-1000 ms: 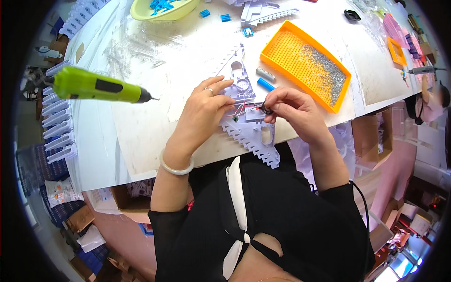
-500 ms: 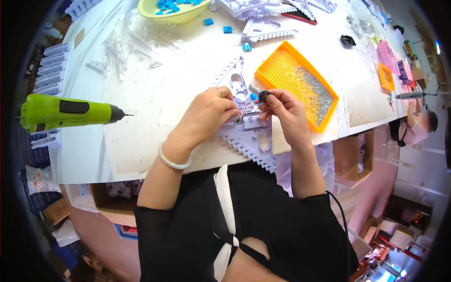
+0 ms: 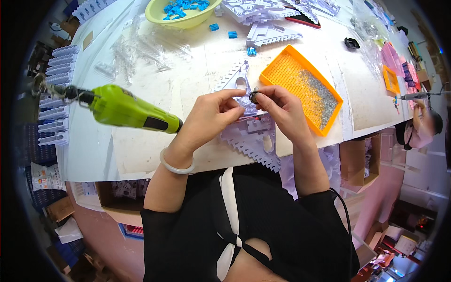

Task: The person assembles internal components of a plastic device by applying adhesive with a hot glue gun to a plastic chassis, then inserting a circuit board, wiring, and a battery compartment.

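Observation:
My right hand [image 3: 284, 110] pinches a small round black part [image 3: 253, 97] between thumb and fingers. Close to its left is my left hand [image 3: 209, 115], its thumb and index finger apart with nothing visible between them. A white bangle sits on my left wrist. Under both hands lies a pale lavender plastic housing [image 3: 249, 141] with a saw-toothed edge, partly covered by the hands. A bit of red wire shows on it near the right fingers. The electric screwdriver [image 3: 136, 113], bright green, hangs over the table beside my left forearm.
An orange tray [image 3: 268, 70] of small silver screws lies right of the housing. Farther back are a yellow bowl [image 3: 188, 23] of blue parts, loose blue pieces, clear plastic parts [image 3: 150, 51] and stacked lavender housings [image 3: 272, 35]. Another person [image 3: 423, 127] is at the far right.
My left hand has let go of the thin wires and its fingers have spread near the black part. The black part has moved slightly left. The screwdriver has swung round, its body now near my left wrist.

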Action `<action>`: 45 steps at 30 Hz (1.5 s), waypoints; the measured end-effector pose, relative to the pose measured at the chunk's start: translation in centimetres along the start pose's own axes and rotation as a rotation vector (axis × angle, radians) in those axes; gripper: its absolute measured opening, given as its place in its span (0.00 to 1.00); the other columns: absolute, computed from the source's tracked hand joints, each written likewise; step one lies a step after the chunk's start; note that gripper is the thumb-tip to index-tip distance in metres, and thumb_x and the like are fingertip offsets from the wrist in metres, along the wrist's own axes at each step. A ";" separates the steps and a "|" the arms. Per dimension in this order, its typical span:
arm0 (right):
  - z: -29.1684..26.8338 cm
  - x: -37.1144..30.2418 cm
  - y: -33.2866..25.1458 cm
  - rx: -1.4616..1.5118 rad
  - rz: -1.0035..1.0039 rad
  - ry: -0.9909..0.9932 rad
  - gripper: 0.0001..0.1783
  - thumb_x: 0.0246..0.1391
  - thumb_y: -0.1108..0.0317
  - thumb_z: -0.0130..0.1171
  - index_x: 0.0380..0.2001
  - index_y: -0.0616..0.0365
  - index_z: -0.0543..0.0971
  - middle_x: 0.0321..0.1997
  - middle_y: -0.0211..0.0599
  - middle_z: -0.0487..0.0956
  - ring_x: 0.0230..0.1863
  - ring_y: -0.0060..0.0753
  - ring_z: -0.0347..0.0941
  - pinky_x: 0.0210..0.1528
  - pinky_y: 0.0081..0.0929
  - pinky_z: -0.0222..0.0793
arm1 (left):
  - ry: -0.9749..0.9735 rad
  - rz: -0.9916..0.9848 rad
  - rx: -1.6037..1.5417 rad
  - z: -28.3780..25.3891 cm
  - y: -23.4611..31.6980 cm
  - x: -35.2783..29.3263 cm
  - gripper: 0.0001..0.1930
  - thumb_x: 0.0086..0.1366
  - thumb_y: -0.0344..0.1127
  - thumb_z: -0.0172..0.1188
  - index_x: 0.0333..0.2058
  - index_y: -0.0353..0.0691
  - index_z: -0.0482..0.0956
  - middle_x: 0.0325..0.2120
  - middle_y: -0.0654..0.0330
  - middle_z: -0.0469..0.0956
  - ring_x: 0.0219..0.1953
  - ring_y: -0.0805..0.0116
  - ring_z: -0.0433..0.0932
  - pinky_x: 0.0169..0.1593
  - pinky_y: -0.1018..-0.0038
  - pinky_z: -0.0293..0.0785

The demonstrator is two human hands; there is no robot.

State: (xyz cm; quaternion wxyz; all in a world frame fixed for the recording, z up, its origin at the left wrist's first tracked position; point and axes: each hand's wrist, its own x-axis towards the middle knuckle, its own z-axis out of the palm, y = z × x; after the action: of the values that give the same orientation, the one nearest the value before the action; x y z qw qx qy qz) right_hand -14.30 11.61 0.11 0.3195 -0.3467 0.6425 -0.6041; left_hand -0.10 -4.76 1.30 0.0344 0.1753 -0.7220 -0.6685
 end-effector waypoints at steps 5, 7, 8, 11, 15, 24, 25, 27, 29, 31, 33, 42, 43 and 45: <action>0.3 0.0 0.4 0.169 0.093 0.031 0.12 0.66 0.67 0.58 0.46 0.65 0.78 0.38 0.32 0.81 0.37 0.21 0.78 0.43 0.19 0.75 | 0.080 -0.042 -0.061 -0.8 -0.5 -1.0 0.21 0.64 0.25 0.63 0.56 0.33 0.77 0.32 0.64 0.80 0.33 0.80 0.79 0.36 0.83 0.75; 0.4 0.3 0.2 0.177 0.093 0.030 0.12 0.66 0.67 0.58 0.46 0.65 0.78 0.38 0.32 0.81 0.38 0.21 0.78 0.44 0.19 0.75 | 0.073 -0.010 -0.185 -1.1 0.0 -1.4 0.21 0.63 0.25 0.64 0.55 0.32 0.77 0.30 0.64 0.80 0.30 0.79 0.78 0.34 0.82 0.76; 0.3 0.6 0.1 0.183 0.091 0.026 0.11 0.66 0.68 0.58 0.46 0.65 0.78 0.38 0.32 0.81 0.38 0.21 0.78 0.44 0.19 0.75 | 0.097 -0.004 -0.205 -1.2 0.0 -1.5 0.22 0.63 0.24 0.64 0.56 0.32 0.76 0.30 0.64 0.80 0.30 0.79 0.78 0.36 0.82 0.76; -0.6 1.5 0.5 0.100 0.068 -0.044 0.10 0.66 0.69 0.58 0.46 0.64 0.78 0.38 0.32 0.81 0.38 0.20 0.78 0.43 0.19 0.74 | 0.137 -0.061 -0.207 -1.5 0.7 -2.3 0.23 0.63 0.24 0.64 0.57 0.32 0.75 0.32 0.63 0.80 0.30 0.78 0.79 0.37 0.81 0.77; -0.8 2.0 0.6 0.080 0.038 -0.049 0.09 0.65 0.71 0.57 0.46 0.63 0.78 0.39 0.32 0.80 0.38 0.19 0.77 0.42 0.19 0.74 | 0.027 -0.095 -0.024 -2.3 -0.6 -3.0 0.18 0.61 0.28 0.68 0.50 0.31 0.80 0.33 0.60 0.81 0.30 0.76 0.81 0.36 0.79 0.77; 0.4 2.4 -1.1 0.023 -0.024 -0.187 0.08 0.62 0.74 0.60 0.44 0.64 0.78 0.38 0.33 0.82 0.37 0.20 0.76 0.41 0.20 0.75 | 0.203 0.014 -0.095 -0.1 -0.6 -0.1 0.13 0.60 0.28 0.68 0.44 0.31 0.83 0.33 0.57 0.85 0.35 0.75 0.82 0.37 0.80 0.77; 0.3 2.3 -0.7 -0.111 -0.106 -0.155 0.09 0.60 0.74 0.62 0.44 0.64 0.79 0.38 0.34 0.82 0.37 0.21 0.77 0.41 0.21 0.75 | 0.216 0.017 -0.106 0.0 -1.0 0.2 0.14 0.61 0.28 0.68 0.45 0.31 0.83 0.34 0.58 0.85 0.36 0.76 0.80 0.37 0.81 0.77; 0.2 2.0 -0.3 -0.247 -0.185 -0.124 0.10 0.59 0.74 0.64 0.43 0.63 0.79 0.38 0.34 0.82 0.37 0.21 0.77 0.41 0.21 0.75 | 0.231 0.049 -0.066 0.5 -1.2 0.4 0.14 0.61 0.28 0.68 0.45 0.31 0.83 0.34 0.58 0.85 0.35 0.77 0.80 0.37 0.81 0.76; 0.2 1.8 -0.1 -0.336 -0.221 -0.051 0.11 0.55 0.74 0.67 0.41 0.62 0.80 0.36 0.37 0.82 0.36 0.27 0.79 0.41 0.24 0.75 | 0.249 0.077 -0.027 0.8 -1.3 0.4 0.13 0.61 0.28 0.68 0.44 0.31 0.84 0.34 0.58 0.85 0.34 0.77 0.80 0.38 0.81 0.76; 0.1 1.6 -0.1 -0.435 -0.227 -0.066 0.12 0.53 0.74 0.68 0.41 0.62 0.80 0.37 0.35 0.82 0.38 0.27 0.78 0.41 0.24 0.74 | 0.266 0.062 0.183 1.0 -1.3 0.4 0.12 0.59 0.29 0.69 0.42 0.33 0.85 0.33 0.58 0.85 0.35 0.73 0.80 0.39 0.77 0.77; 0.0 1.6 0.0 -0.531 -0.232 -0.082 0.13 0.52 0.74 0.69 0.41 0.61 0.81 0.39 0.34 0.82 0.39 0.27 0.78 0.42 0.25 0.73 | 0.296 0.168 0.335 1.3 -1.7 -0.1 0.11 0.58 0.30 0.68 0.40 0.35 0.86 0.32 0.57 0.85 0.37 0.66 0.80 0.43 0.73 0.77; -0.2 2.7 1.9 -0.707 -0.345 -0.061 0.09 0.52 0.72 0.67 0.36 0.63 0.80 0.43 0.39 0.77 0.43 0.39 0.76 0.44 0.30 0.72 | 0.362 0.434 0.750 1.8 -2.5 -1.6 0.09 0.56 0.31 0.68 0.37 0.37 0.86 0.44 0.56 0.80 0.52 0.56 0.73 0.56 0.63 0.70; -0.4 3.0 1.9 -0.730 -0.349 -0.091 0.09 0.52 0.72 0.67 0.36 0.64 0.80 0.43 0.40 0.77 0.43 0.40 0.76 0.44 0.31 0.72 | 0.348 0.499 0.851 1.8 -2.4 -1.6 0.09 0.56 0.33 0.69 0.35 0.37 0.86 0.45 0.56 0.79 0.52 0.54 0.73 0.57 0.61 0.69; -0.5 3.1 1.7 -0.753 -0.352 -0.118 0.09 0.52 0.72 0.66 0.36 0.64 0.80 0.42 0.41 0.77 0.43 0.42 0.76 0.45 0.31 0.73 | 0.340 0.510 0.859 1.8 -2.6 -1.7 0.10 0.55 0.34 0.70 0.35 0.36 0.86 0.46 0.55 0.79 0.55 0.53 0.71 0.59 0.59 0.67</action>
State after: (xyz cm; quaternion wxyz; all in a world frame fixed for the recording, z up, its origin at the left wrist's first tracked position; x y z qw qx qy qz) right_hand -16.53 9.33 -1.52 0.0984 -0.5780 0.7299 -0.3514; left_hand 1.49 -2.65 -1.13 0.2375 0.0983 -0.9349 -0.2448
